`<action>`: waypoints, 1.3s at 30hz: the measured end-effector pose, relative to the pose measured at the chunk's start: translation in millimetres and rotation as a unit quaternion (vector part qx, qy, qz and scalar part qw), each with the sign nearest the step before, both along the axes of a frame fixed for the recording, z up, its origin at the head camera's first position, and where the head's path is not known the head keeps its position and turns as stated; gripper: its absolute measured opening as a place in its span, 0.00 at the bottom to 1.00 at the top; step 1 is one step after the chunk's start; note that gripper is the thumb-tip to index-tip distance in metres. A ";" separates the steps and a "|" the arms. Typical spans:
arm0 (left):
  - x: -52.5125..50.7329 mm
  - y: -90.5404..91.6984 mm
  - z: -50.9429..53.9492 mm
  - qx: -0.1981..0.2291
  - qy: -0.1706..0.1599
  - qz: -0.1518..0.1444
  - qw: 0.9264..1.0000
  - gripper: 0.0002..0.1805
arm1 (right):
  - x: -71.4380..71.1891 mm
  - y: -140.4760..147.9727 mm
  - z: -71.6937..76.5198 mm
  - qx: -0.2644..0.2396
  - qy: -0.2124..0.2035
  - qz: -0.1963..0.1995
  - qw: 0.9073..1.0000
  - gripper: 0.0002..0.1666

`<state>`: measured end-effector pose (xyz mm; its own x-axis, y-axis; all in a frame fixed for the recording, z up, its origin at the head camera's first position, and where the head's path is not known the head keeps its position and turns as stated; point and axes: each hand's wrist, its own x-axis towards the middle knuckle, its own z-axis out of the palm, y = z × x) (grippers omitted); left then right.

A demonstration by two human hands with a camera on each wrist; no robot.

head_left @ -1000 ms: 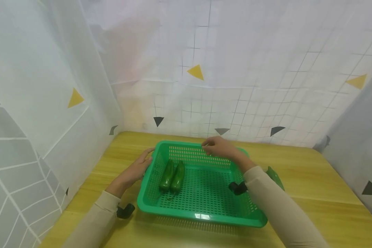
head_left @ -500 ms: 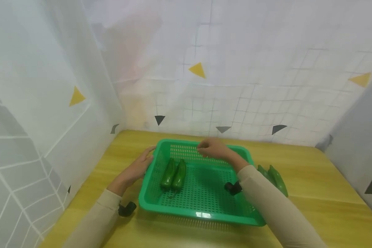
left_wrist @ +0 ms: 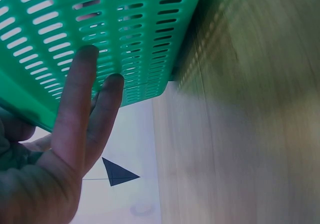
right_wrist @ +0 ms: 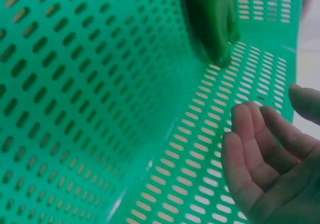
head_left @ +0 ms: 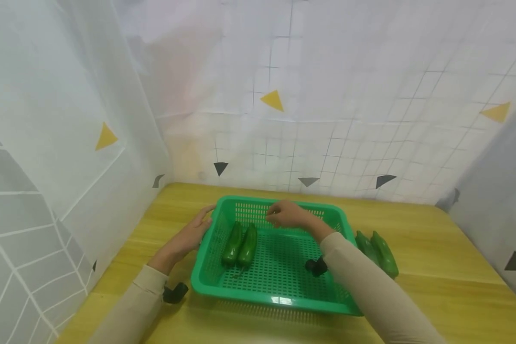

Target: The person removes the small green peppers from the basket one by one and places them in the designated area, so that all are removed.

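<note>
A green slotted basket (head_left: 279, 300) holds two green peppers (head_left: 231, 246) (head_left: 247, 246), lying side by side near its left wall. My left hand (head_left: 189, 236) touches the basket's left side; in the left wrist view, extended fingers (left_wrist: 75, 103) of that hand lie against the slotted outer wall (left_wrist: 135, 33). Over the far part of the basket is my right hand (head_left: 290, 215), holding nothing. Its fingers (right_wrist: 245, 159) are loosely bent in the right wrist view, with the slotted wall (right_wrist: 175, 154) behind them and a pepper (right_wrist: 217, 28) beyond.
Two more green peppers (head_left: 367, 247) (head_left: 384, 253) lie on the wooden table (head_left: 447, 267) right of the basket, partly behind my right sleeve. Pale patterned sheeting (head_left: 327, 95) stands behind the table and at both sides.
My right hand has moved left and slightly nearer over the basket. The sleeve shift has uncovered the second pepper on the right. My left hand and the peppers inside stay in place.
</note>
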<state>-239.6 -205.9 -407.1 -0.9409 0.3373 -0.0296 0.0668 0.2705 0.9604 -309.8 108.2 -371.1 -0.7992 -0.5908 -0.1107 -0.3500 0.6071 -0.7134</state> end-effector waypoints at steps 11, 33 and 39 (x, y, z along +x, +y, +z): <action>0.2 -1.3 1.8 -0.005 0.004 0.002 1.000 0.26 | -0.5 -22.4 -17.5 0.054 0.002 0.016 0.998 0.18; 3.5 -1.8 7.6 -0.013 0.012 -0.005 1.000 0.26 | 18.0 -50.9 -21.1 0.108 -0.031 -0.047 0.993 0.16; 3.5 -2.7 7.8 -0.013 0.013 -0.008 1.000 0.26 | 18.3 -57.4 -25.6 0.103 -0.045 -0.069 0.991 0.15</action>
